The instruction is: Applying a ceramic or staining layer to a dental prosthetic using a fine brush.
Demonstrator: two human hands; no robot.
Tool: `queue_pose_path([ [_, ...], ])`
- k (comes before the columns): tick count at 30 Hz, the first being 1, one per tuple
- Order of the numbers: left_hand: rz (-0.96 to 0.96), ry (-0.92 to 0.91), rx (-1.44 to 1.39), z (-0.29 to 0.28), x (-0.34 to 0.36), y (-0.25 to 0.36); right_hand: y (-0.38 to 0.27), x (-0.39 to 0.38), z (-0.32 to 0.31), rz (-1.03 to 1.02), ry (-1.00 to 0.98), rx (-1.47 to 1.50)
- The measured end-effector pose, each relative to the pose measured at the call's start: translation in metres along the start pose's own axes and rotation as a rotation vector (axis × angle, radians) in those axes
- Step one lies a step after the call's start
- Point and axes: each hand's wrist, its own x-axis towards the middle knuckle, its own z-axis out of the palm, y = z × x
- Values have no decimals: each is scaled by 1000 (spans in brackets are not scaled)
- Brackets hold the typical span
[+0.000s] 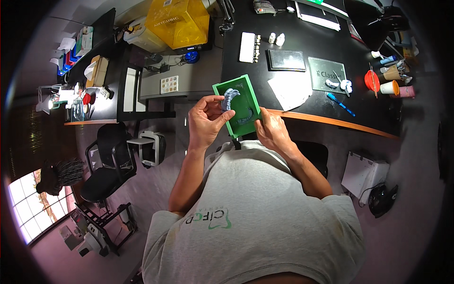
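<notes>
- Evidently I'm at a lifting or placing step: my left hand [205,122] pinches a blue-grey dental arch [229,100] in nearly closed fingers, at the green box's [253,94] left side.
- My right hand [274,131] clasps the box's near right corner, before the tabletop's [373,113] front edge; a second arch [246,117] lies inside.
- Next, I judge, calls for a steady box.

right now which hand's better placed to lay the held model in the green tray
Likely the left hand: it holds the model at the green tray, whose edge the right hand grips.
</notes>
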Motion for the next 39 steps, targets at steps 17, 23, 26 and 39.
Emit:
queue_pose_path([
  [17, 513, -255, 1142, 24, 30, 7, 1, -3, 2, -43, 20, -55],
  [23, 460, -651, 1210, 26, 55, -12, 3, -7, 0, -45, 38, -18],
  [26, 451, -716, 1167, 28, 62, -20, 4, -7, -2, -14, 11, -12],
  [39, 487, -301, 748, -2, 54, 24, 13, -11, -7, 26, 27, -17],
])
